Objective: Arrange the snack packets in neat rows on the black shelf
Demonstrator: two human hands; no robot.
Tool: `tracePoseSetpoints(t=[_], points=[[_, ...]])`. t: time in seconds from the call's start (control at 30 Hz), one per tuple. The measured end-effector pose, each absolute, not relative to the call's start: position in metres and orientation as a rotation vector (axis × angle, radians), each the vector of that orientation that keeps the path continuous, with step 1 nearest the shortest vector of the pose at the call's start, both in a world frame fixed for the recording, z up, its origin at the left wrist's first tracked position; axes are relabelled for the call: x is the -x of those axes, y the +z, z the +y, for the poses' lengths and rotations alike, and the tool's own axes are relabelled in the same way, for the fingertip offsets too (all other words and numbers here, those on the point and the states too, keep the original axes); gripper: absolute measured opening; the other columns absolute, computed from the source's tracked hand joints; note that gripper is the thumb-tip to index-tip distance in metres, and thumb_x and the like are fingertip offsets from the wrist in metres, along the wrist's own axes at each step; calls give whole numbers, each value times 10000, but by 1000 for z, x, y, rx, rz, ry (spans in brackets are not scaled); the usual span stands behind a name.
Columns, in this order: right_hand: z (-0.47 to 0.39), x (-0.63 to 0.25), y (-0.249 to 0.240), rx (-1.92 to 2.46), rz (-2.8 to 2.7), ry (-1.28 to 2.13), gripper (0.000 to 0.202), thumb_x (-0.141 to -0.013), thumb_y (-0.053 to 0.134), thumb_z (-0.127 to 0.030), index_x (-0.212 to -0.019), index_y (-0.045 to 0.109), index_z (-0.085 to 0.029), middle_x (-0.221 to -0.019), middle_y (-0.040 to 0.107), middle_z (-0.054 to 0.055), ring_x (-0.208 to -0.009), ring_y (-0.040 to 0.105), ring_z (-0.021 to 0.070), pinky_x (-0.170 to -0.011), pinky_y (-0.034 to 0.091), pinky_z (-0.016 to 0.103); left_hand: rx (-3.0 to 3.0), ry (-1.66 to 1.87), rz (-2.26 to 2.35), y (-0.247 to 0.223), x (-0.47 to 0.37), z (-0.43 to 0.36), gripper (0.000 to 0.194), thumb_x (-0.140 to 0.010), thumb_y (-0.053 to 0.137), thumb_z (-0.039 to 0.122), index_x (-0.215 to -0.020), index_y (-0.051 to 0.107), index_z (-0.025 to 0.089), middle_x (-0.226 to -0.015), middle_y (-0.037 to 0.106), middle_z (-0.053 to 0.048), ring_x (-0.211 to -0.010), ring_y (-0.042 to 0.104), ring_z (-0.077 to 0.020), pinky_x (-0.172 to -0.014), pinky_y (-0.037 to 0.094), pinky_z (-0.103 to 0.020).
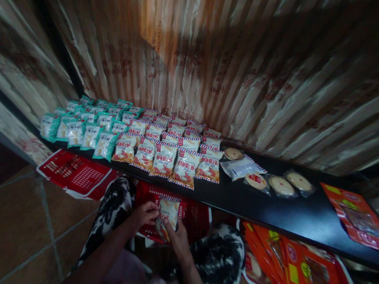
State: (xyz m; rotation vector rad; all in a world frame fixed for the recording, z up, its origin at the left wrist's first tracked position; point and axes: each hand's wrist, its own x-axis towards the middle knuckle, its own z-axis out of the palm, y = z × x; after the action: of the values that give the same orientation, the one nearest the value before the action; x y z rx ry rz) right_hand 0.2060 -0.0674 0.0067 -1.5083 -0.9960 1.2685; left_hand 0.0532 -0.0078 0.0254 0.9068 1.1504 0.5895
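Observation:
A small white, red and orange snack bag is held low over a red basket, just in front of my lap. My right hand grips its lower part, thumb across the front. At its left edge, the bent fingers of my left hand pinch the bag. Matching snack bags stand in rows on the black shelf ahead. To their left are rows of teal and white snack bags.
Round wrapped crackers and a bag lying flat are further right on the shelf. An orange packet lies at its right end. Below stand red baskets, one holding orange packets. Pleated sheeting hangs behind.

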Motion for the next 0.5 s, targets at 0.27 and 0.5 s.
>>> tracePoseSetpoints(t=[0.27, 0.5], points=[[-75, -209, 9, 1317, -800, 1394, 542, -767, 549, -527, -1131, 577, -127, -1057, 673, 113, -931, 634, 236, -768, 515, 315, -719, 608, 1035, 35, -59, -17, 483, -587, 736, 484, -932, 603, 172, -853, 672, -16, -826, 625, -181, -782, 460, -298], [-78, -214, 14, 1451, -979, 1180, 492, -756, 537, -552, -994, 653, -137, -919, 701, 95, -847, 637, 225, -720, 509, 289, -618, 563, 788, 44, -66, -22, 489, -638, 734, 438, -1008, 619, 139, -897, 697, -72, -814, 659, -202, -816, 479, -332]])
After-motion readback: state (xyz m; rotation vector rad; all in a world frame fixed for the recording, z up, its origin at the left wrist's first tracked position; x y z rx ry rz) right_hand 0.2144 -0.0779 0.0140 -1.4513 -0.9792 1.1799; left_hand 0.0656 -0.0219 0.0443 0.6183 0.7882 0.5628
